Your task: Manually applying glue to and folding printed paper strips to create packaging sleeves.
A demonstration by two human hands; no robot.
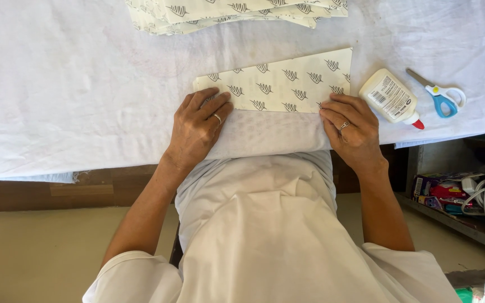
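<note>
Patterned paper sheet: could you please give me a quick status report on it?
Both hands, left and right, flat on patterned sheet, pressing along its near fold. Glue bottle and scissors lie clear, to the right.

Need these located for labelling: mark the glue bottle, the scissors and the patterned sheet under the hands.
glue bottle (387, 97), head view, label on its body.
scissors (443, 100), head view, blue handle.
patterned sheet (287, 84), head view, middle of the printed face.

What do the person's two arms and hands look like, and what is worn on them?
Both forearms are bare. Short, loose white sleeves of a white garment cover only the upper arms. The left hand wears a thin, silver-coloured ring on one finger. The right hand also wears a ring, which seems to have a small raised top. No watch or bracelet shows.
</note>
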